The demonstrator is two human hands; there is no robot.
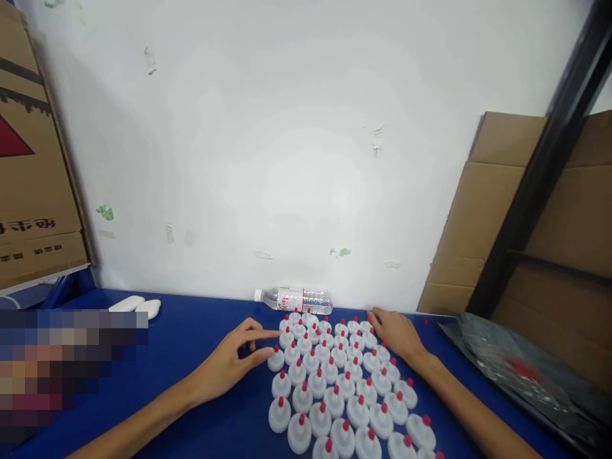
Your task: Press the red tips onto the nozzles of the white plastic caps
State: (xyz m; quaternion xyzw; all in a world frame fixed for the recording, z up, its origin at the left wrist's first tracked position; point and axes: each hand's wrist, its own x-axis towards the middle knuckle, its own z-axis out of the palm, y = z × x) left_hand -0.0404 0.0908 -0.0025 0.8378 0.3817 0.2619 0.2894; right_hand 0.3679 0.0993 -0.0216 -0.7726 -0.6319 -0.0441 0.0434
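Several small white squeeze bottles with red tips [317, 384] stand upright in a dense cluster on the blue table. At the cluster's left edge is my left hand [243, 349], its index finger and thumb stretched apart near the outermost bottles. Its other fingers are curled, and nothing shows in its grip. My right hand [396, 330] lies along the back right edge of the cluster, fingers extended beside the bottles and apparently holding nothing. Whether either hand touches a bottle is hard to tell.
A clear water bottle [315, 301] lies on its side against the wall behind the cluster. Two white oval objects [127, 304] rest at the back left. Grey plastic bags [507, 363] lie at right, near cardboard [478, 217] and a dark post. A carton [38, 191] stands at left above a pixelated patch.
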